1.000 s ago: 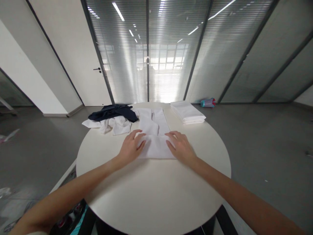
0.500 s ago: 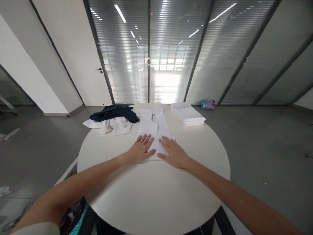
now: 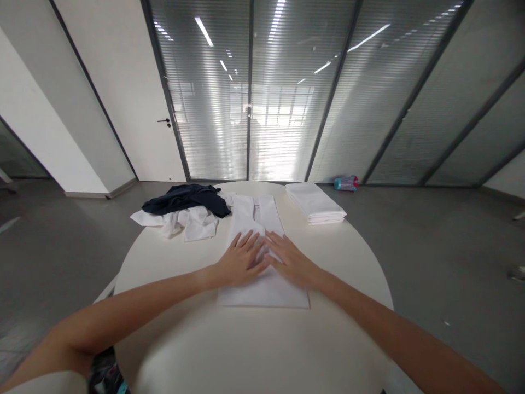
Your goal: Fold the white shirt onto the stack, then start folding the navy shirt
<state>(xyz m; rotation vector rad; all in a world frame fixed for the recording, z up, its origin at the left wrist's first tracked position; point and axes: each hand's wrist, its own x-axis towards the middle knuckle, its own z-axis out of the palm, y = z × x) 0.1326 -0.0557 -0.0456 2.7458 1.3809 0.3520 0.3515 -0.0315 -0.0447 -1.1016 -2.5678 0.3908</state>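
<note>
A white garment (image 3: 266, 295) lies flat in a long strip down the middle of the round table, with a slit between two panels at its far end. My left hand (image 3: 243, 258) rests palm down on it with the fingers spread. Beside it my right hand (image 3: 290, 259) also lies flat on the cloth, fingers stretched out, and the two hands' fingertips almost meet. Neither hand grips anything. The cloth beneath the palms is hidden.
On the white round table (image 3: 262, 350), a neat stack of folded white cloth (image 3: 315, 203) stands at the back right. A dark navy garment (image 3: 186, 199) lies crumpled over white cloth (image 3: 194, 221) at the back left. A blue and pink object (image 3: 346, 183) is on the floor.
The garment's near edge has come closer to me and more cloth shows below my hands. My hands have moved slightly nearer each other. The view has tilted a little.
</note>
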